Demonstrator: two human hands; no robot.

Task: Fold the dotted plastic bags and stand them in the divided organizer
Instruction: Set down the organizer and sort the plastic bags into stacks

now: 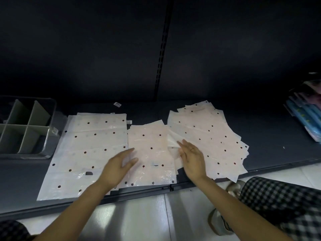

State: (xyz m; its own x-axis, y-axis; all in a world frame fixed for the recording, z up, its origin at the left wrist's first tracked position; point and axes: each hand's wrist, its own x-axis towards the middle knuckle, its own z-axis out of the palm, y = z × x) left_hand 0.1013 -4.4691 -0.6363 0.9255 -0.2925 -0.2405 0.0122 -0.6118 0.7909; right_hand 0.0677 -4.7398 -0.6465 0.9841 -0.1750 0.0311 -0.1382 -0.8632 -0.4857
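My left hand [118, 166] lies flat, fingers straight, on the middle dotted bag [152, 153] at frame centre. My right hand [192, 158] presses its lifted right edge, fingers straight. The divided organizer [24, 126] sits far left.

Blue pkgs [305, 119] far right on dark shelf [269, 136], small label [117, 104] at back.

Worn on the head, looking forward and steeply down from close above at a dark shelf [260, 133] near floor level.
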